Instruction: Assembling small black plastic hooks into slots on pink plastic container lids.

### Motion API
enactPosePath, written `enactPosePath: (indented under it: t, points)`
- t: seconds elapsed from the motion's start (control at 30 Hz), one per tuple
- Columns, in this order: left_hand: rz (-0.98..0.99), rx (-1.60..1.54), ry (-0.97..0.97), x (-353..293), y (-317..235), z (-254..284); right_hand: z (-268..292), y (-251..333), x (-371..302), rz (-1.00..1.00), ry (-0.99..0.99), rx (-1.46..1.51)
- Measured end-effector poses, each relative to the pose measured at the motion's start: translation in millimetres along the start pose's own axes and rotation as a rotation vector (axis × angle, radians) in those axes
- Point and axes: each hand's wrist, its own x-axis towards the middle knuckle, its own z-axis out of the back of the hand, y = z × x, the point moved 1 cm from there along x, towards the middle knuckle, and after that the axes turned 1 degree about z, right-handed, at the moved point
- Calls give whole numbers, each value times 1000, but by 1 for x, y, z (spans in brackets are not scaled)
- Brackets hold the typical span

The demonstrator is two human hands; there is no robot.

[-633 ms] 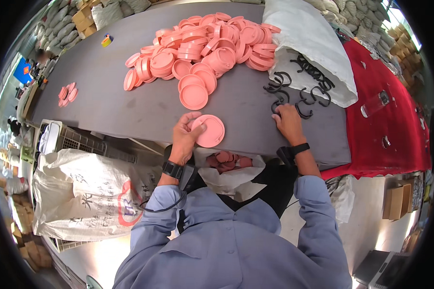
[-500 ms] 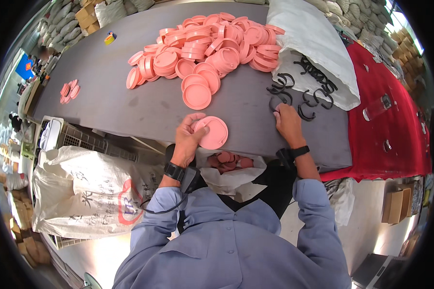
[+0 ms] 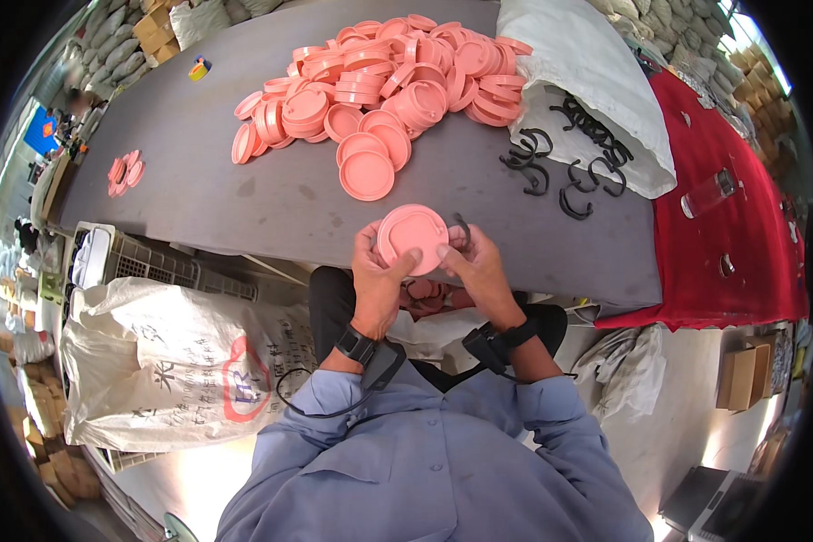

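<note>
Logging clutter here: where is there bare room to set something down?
Bare grey tabletop lies between the small pink cluster and the pink lid pile, and between the right hand and the red cloth, nearer than the black curved pieces. The pile and the mouth of the white sack are crowded.

solid pink lid [image 3: 413, 233], pink pile of lids [image 3: 359, 98], black curved pieces [image 3: 598, 135], grey desk [image 3: 199, 144] with darker smudges [image 3: 247, 187], plain white sack [image 3: 578, 54], red cloth [image 3: 754, 253], off-white bag [image 3: 117, 361] with dark lettering [image 3: 164, 373] and red ring [image 3: 228, 412], blue-grey shirt [image 3: 406, 461]
</note>
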Motion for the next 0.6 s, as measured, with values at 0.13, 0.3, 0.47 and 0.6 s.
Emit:
enactPosePath:
  t: [0.13, 0.3, 0.47, 0.6]
  points:
    - [150, 90, 249, 2, -23, 17, 23, 10, 6, 96, 219, -144]
    - [180, 262, 424, 8, -35, 16, 17, 31, 2, 50, 365, -341]
    - [61, 468, 396, 4, -35, 18, 10, 53, -5, 370, 117, -796]
    - [70, 471, 371, -3, -41, 11, 1, 61, -14, 334, 97, -839]
